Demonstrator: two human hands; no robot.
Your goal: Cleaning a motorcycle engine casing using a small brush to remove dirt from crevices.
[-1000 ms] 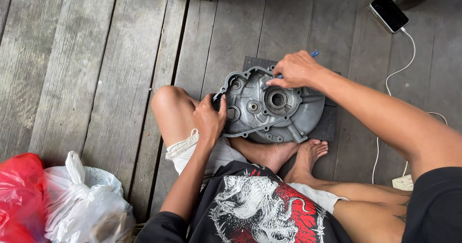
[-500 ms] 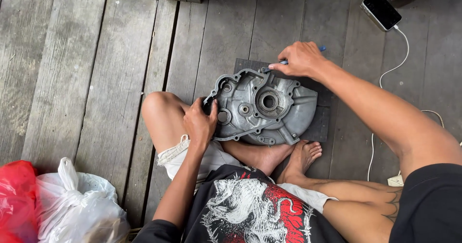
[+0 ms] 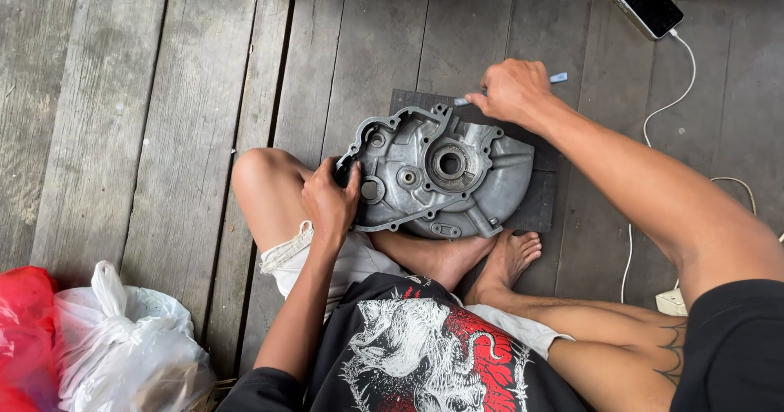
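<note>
The grey metal engine casing [image 3: 441,175] lies on a dark mat [image 3: 539,208] before the crossed legs. The left hand [image 3: 331,204] grips its left edge; the right hand [image 3: 513,92] pinches a thin blue-tipped tool [image 3: 558,77] at its far rim. White [image 3: 122,347] and red [image 3: 24,330] plastic bags sit near left.

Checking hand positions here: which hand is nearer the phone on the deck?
Right. The right hand holds a thin tool at the casing's far edge, just below-left of the phone; the left hand grips the casing's opposite side.
</note>
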